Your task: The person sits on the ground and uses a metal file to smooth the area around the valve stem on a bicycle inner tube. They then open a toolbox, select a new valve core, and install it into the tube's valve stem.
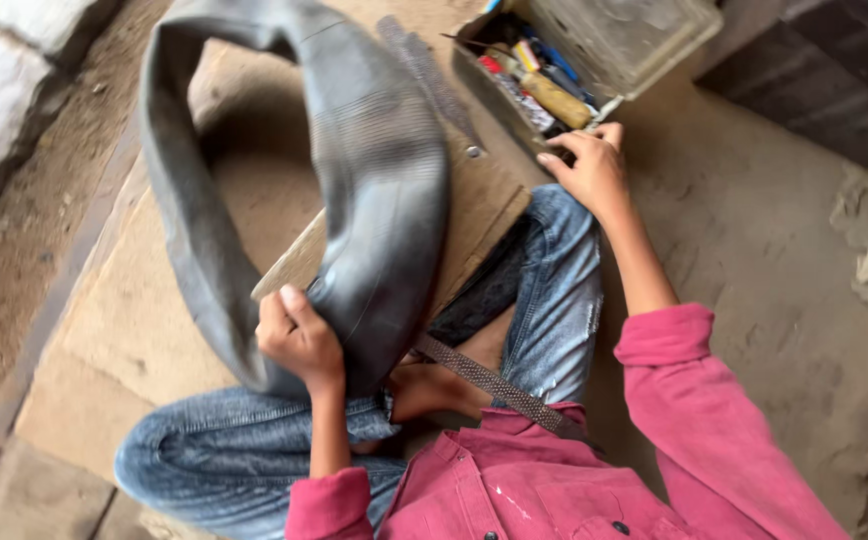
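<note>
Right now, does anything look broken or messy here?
The black rubber tube that the left hand grips hangs limp and flat. The jeans are torn at the knee. Tools lie jumbled in the open box.

Dark grey inner tube (374,170), pink shirt (554,480), faded blue jeans (554,290), tan board (479,200).

I see a matt black rubber inner tube (374,180), a rough wooden board (484,205), faded denim jeans (554,290) and a dusty plastic toolbox (614,40).
</note>
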